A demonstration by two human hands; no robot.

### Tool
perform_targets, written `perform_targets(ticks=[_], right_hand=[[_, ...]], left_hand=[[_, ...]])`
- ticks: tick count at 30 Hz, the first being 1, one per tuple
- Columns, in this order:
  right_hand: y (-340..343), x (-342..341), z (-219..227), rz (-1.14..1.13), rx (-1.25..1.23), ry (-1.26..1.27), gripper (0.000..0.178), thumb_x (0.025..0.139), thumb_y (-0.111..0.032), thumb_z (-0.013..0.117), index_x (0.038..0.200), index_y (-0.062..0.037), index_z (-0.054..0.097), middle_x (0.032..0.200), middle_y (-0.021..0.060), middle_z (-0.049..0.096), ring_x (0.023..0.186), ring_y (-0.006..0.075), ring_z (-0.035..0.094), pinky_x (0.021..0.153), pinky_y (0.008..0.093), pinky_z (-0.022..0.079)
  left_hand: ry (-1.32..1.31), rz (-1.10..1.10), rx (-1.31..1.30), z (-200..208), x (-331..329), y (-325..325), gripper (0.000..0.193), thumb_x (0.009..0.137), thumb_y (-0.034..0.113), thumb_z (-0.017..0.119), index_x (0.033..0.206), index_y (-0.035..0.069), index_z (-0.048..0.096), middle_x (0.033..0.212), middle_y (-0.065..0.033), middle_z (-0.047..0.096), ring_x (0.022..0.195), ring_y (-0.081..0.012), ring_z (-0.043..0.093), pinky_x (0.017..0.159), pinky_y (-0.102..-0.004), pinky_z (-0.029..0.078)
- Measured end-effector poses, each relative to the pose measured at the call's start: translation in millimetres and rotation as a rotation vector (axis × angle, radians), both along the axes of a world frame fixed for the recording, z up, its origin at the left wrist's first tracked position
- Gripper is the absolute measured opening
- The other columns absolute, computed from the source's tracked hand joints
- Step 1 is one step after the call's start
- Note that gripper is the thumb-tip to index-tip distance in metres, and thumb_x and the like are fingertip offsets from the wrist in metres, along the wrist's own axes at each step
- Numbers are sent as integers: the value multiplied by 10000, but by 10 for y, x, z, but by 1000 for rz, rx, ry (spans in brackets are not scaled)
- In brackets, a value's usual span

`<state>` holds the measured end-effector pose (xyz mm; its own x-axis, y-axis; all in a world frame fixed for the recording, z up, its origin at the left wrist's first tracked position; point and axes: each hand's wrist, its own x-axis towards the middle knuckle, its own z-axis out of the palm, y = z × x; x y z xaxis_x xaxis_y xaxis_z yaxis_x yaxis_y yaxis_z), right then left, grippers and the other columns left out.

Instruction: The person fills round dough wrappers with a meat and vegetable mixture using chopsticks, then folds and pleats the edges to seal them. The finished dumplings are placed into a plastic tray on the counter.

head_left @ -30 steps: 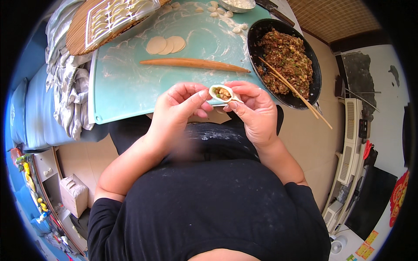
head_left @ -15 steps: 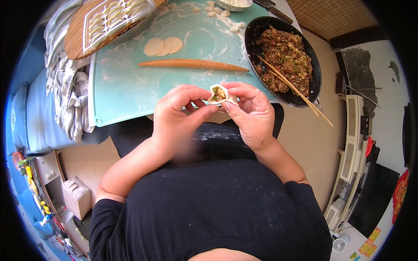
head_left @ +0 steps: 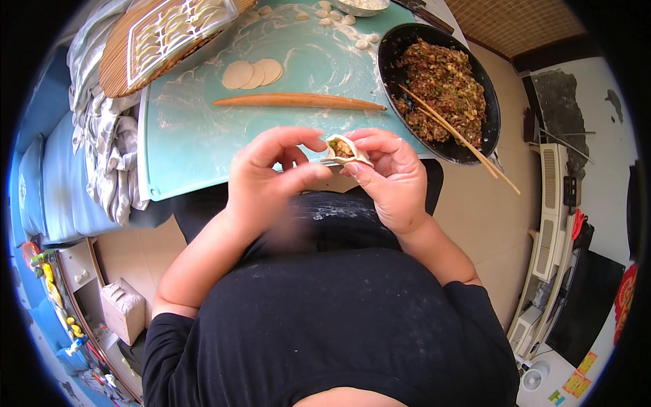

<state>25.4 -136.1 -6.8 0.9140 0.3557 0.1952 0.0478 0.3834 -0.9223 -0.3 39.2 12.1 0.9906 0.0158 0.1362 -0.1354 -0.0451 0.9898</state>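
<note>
Okay, right hand (head_left: 393,175) pinches dumpling (head_left: 344,150), thumb and fingers closed on its right side. Left hand (head_left: 261,166) gapes, thumb and index well apart, tips just beside dumpling's left edge; contact unclear. Dumpling part-open, by mat (head_left: 186,146)'s near edge. Beyond: rolling pin (head_left: 298,101), pan (head_left: 393,62) right, wrappers (head_left: 237,75) farther.

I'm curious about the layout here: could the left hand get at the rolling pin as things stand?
Probably yes: the left hand looks open, the rolling pin lies just beyond it on the turquoise board, and nothing visible stands between them.
</note>
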Motion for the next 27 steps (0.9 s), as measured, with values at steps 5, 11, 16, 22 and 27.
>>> perform_targets(ticks=[5, 11, 16, 22, 27], right_hand=[[-24, 1, 75, 91, 46, 143, 250, 791, 96, 563, 1017, -10, 537, 1070, 100, 535, 940, 131, 550, 781, 237, 479], [-27, -18, 125, 111, -24, 250, 246, 805, 56, 574, 1040, -14, 548, 1008, 72, 588, 889, 110, 571, 728, 224, 490], [-19, -28, 143, 86, -61, 295, 231, 807, 35, 586, 1031, -11, 556, 971, 64, 604, 860, 96, 577, 709, 215, 491], [1, -28, 119, -2, -54, 238, 217, 815, 38, 576, 1025, -3, 546, 946, 61, 604, 853, 98, 577, 718, 215, 489], [40, -36, 71, 4, -15, 134, 215, 808, 59, 570, 1012, -4, 540, 991, 74, 569, 899, 118, 564, 786, 232, 470]], left_hand=[[70, -83, -85, -90, 91, 82, 178, 778, 15, 628, 955, 11, 648, 859, -47, 615, 768, -91, 553, 673, -211, 445], [44, -252, -41, -90, 124, 148, 97, 791, 1, 599, 881, -25, 627, 875, -62, 581, 815, -132, 534, 731, -246, 431], [-106, -173, 44, -107, 132, 72, 66, 769, 35, 628, 834, 21, 628, 899, -62, 607, 796, -136, 567, 671, -238, 451], [-223, -26, 170, -37, 41, -37, 173, 688, 43, 704, 849, 38, 643, 928, -91, 616, 844, -177, 591, 678, -261, 476], [-355, 63, 282, -68, 44, -56, 223, 619, 39, 745, 824, 46, 658, 877, -79, 631, 813, -207, 609, 678, -286, 493]])
